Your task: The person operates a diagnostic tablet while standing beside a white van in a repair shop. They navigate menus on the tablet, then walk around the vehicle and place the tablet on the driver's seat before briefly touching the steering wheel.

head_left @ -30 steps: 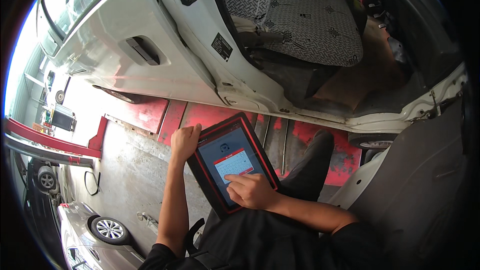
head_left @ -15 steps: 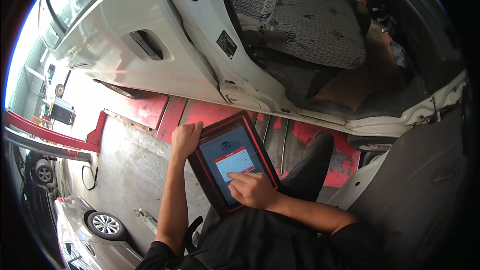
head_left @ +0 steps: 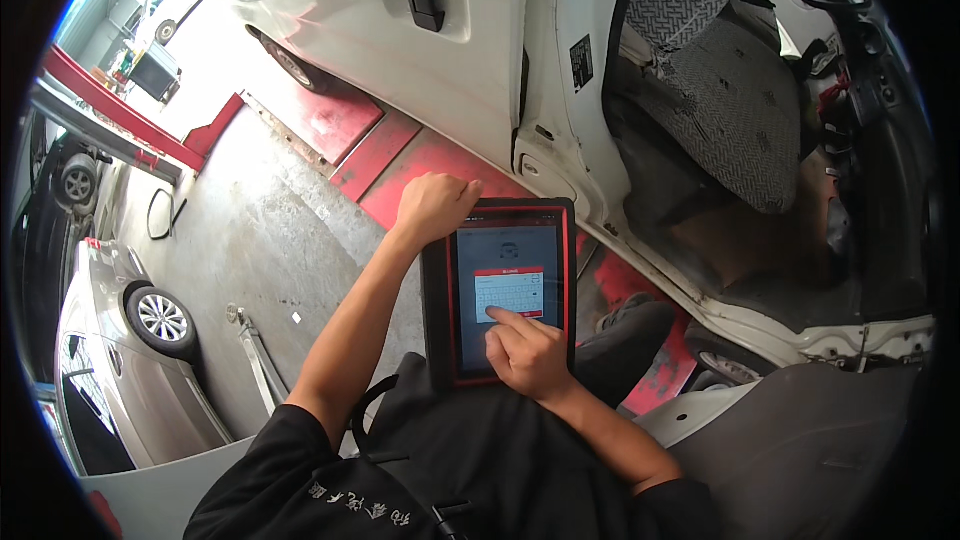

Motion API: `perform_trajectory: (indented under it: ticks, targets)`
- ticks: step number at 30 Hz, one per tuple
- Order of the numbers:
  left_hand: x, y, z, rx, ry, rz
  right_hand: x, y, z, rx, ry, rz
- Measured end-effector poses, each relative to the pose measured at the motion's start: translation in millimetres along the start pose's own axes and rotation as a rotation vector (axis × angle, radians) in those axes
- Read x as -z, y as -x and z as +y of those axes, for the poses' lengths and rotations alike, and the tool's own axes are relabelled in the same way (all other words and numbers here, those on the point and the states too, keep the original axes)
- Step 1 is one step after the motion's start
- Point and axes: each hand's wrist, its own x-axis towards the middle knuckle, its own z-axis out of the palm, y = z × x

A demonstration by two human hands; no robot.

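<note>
A tablet (head_left: 464, 340) in a thick black case with a red inner border rests upright against my lap. My left hand (head_left: 437, 208) grips its upper left corner, with the fingers wrapped over the edge. On the lit screen (head_left: 510, 285) a pop-up keyboard (head_left: 507, 295) shows below a small car icon. My right hand (head_left: 530, 350) lies over the lower part of the screen and holds nothing. Its index finger is stretched out with the tip on or just above the keyboard's lower left keys, while its other fingers are curled.
Ahead stands a white vehicle (head_left: 480, 70), its front doorway showing a patterned seat (head_left: 735, 100). A grey door panel (head_left: 800, 450) is close on my right. Red lift plates (head_left: 380, 165) lie under the vehicle. At left are a silver car (head_left: 130, 360) and a metal lift arm (head_left: 260, 360).
The view has turned, so the vehicle appears farther right. The tablet has gone from tilted to nearly straight in the picture. My right index finger stays at the keyboard.
</note>
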Motion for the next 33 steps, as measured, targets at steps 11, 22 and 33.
perform_trajectory:
  ticks: [11,22,33]
  targets:
    - [4.7,1.5,4.9,0.041,0.041,-0.012,-6.9,-4.4,-1.9,-0.018,-0.019,-0.082]
    - [1.3,3.4,0.5,0.03,0.009,0.009,-1.8,4.7,3.2,-0.025,0.041,0.018]
    - [0.0,3.4,-5.4,0.034,0.039,0.017,-2.1,7.3,10.6,-0.155,0.078,0.091]
